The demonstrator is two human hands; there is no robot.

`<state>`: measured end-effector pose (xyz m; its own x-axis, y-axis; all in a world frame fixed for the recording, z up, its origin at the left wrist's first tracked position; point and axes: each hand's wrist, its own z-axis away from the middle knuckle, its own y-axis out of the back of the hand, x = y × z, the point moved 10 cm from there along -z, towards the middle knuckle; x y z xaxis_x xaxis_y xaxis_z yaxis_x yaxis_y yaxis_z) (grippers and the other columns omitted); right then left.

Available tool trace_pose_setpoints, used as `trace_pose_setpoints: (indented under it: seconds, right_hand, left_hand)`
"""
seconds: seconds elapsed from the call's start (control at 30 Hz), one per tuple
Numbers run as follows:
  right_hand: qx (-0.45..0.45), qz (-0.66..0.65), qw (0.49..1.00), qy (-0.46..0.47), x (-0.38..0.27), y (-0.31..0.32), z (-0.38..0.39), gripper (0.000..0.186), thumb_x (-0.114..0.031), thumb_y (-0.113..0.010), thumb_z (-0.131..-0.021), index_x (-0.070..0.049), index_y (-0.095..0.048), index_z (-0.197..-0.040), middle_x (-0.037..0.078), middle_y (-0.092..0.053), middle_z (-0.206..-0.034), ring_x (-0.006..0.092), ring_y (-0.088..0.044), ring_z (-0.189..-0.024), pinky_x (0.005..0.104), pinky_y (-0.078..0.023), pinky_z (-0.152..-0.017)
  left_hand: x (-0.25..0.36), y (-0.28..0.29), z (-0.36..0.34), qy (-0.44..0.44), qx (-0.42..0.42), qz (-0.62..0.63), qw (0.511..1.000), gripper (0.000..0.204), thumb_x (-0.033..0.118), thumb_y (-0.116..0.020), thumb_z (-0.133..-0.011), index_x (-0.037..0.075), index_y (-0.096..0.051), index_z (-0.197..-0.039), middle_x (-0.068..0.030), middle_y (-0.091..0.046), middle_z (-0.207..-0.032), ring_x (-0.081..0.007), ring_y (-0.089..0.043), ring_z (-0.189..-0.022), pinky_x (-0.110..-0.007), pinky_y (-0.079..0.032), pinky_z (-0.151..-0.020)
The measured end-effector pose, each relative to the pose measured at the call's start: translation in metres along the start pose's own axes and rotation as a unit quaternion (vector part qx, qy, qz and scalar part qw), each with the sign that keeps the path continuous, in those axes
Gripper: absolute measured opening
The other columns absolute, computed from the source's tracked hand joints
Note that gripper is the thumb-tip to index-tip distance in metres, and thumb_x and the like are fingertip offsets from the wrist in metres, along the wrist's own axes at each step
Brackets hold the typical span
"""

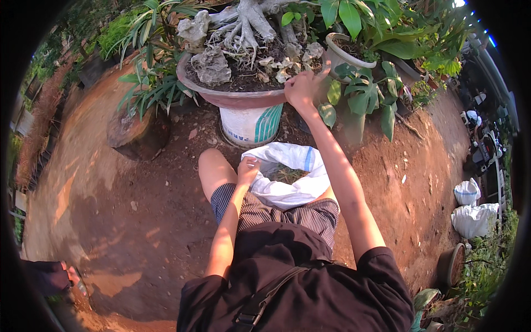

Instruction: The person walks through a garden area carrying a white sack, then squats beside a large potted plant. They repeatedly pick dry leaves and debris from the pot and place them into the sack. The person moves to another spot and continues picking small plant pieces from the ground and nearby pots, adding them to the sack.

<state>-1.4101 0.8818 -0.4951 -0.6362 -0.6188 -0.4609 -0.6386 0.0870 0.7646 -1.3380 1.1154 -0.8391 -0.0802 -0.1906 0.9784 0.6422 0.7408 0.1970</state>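
Note:
My left hand grips the rolled rim of a white woven sack, which lies open between my legs with dry plant bits inside. My right hand is at the right front rim of a wide shallow planter, its fingers curled and partly blurred; what they hold, if anything, is unclear. The planter holds a pale gnarled trunk, rocks and soil, atop a white bucket with green stripes.
A log stump stands at left. Leafy plants and a pale pot crowd the upper right. Filled white sacks and a pot line the right side, near motorbikes. Another person's foot shows at lower left.

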Motion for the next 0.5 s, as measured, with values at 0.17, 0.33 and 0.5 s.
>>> trace_pose_setpoints:
  seconds: [0.17,0.33,0.5]
  right_hand:
    - [-0.001,-0.092,0.995,-0.024,0.015,-0.010,-0.006,0.013,-0.016,-0.072,-0.082,-0.005,-0.077,-0.086,0.021,-0.049,-0.129,0.0428,-0.037,-0.124,0.0522,-0.034,-0.106]
    - [0.072,-0.257,0.964,-0.020,0.036,0.038,0.016,0.011,-0.017,-0.070,-0.089,-0.007,-0.075,-0.092,0.016,-0.057,-0.119,0.0362,-0.043,-0.120,0.0456,-0.034,-0.104]
    - [0.065,-0.160,0.979,0.111,0.043,0.033,0.150,0.010,-0.006,-0.072,-0.087,-0.008,-0.067,-0.095,0.012,-0.057,-0.115,0.0328,-0.046,-0.114,0.0439,-0.036,-0.100]
  left_hand:
    - [-0.019,-0.001,-0.003,0.022,0.002,0.017,1.000,0.035,0.026,-0.080,-0.086,-0.001,-0.066,-0.101,-0.0128,-0.071,-0.087,-0.0200,-0.068,-0.074,-0.033,-0.055,-0.068]
    - [-0.028,0.002,-0.009,0.002,0.002,0.075,0.997,0.027,0.023,-0.076,-0.089,0.001,-0.066,-0.100,-0.0090,-0.069,-0.086,-0.0159,-0.066,-0.071,-0.030,-0.053,-0.066]
    - [-0.026,0.014,-0.029,0.013,0.053,0.042,0.998,0.022,0.021,-0.072,-0.090,0.001,-0.067,-0.099,-0.0075,-0.068,-0.085,-0.0146,-0.066,-0.072,-0.030,-0.053,-0.066]
